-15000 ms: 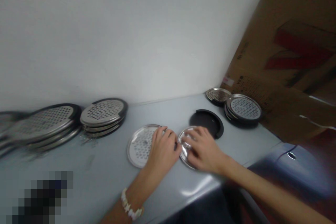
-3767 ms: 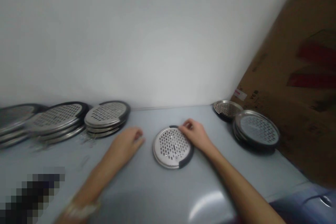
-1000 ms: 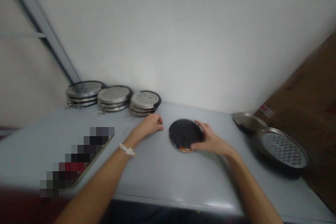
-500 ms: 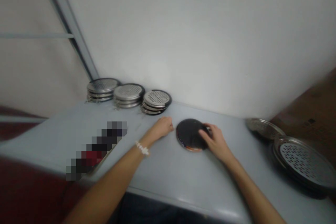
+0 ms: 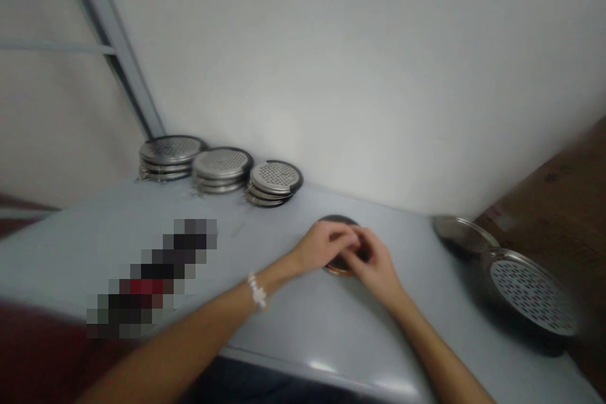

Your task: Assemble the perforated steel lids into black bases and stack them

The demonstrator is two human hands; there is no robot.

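Observation:
A round black disc (image 5: 339, 264) with a shiny, orange-reflecting rim lies on the grey-white table, partly hidden under both hands. Over its middle, my left hand (image 5: 324, 245), with a white beaded bracelet on the wrist, has its fingertips pressed together. My right hand (image 5: 376, 262) meets it from the right, its thumb and fingers drawn together at the same spot. Whatever is between the fingertips is too small and blurred to make out.
Three stacks of round perforated metal graters with black edges, the nearest a grater stack (image 5: 275, 180), stand along the wall. More graters (image 5: 533, 293) lie at the right, beside a brown cardboard box (image 5: 553, 208). A pixelated object (image 5: 161, 268) lies at the left.
My left hand has moved right, from beside the black disc to over it. My right hand has shifted from the disc's right edge to its middle, and the fingertips of both hands now meet.

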